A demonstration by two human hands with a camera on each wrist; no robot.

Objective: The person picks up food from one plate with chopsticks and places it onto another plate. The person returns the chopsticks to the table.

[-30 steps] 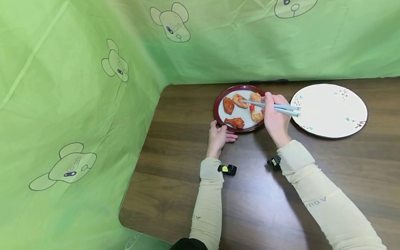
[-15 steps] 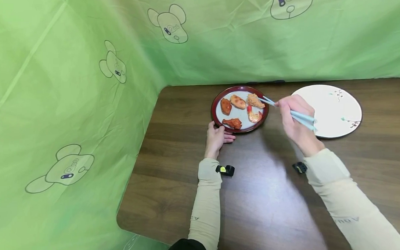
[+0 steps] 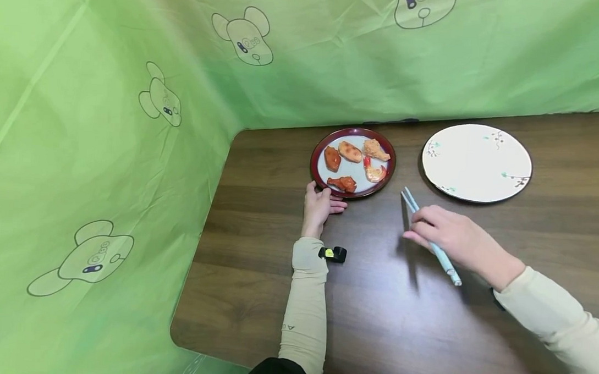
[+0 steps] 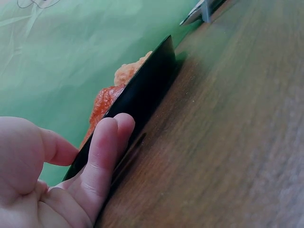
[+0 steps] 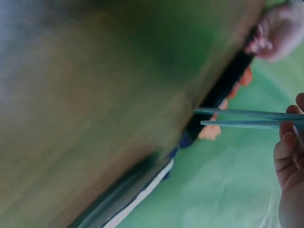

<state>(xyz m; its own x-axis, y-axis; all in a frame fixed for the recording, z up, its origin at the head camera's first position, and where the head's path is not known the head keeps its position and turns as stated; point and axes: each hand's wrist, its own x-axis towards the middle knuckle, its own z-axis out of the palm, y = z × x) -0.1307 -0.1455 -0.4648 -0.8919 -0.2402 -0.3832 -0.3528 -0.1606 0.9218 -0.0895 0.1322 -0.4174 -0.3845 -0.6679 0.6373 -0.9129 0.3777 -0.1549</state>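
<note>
My left hand point(image 3: 317, 208) holds the near left rim of a dark red plate point(image 3: 392, 167) with a pale middle. In the left wrist view the thumb lies at the plate's edge and the fingers point(image 4: 100, 156) against its outer side. On the plate are a red-brown drumstick point(image 3: 343, 183), a glazed wing piece point(image 3: 332, 159), a browned oval piece point(image 3: 350, 152), a battered fried piece point(image 3: 376, 149) and a shrimp point(image 3: 375, 171). My right hand point(image 3: 453, 236) grips a pair of light blue chopsticks point(image 3: 444, 261) right of the plate. Their tips are close together with no food between them.
A large white oval plate point(image 3: 473, 165) with a sprig pattern and dark edge stands at the back right. The brown wooden table point(image 3: 237, 262) runs back to a green curtain point(image 3: 313, 88), which also hangs along the left.
My right hand has drawn the chopsticks away from the food, right and toward me, and turned them. The battered fried piece lies slightly turned. My left hand stays at the plate rim.
</note>
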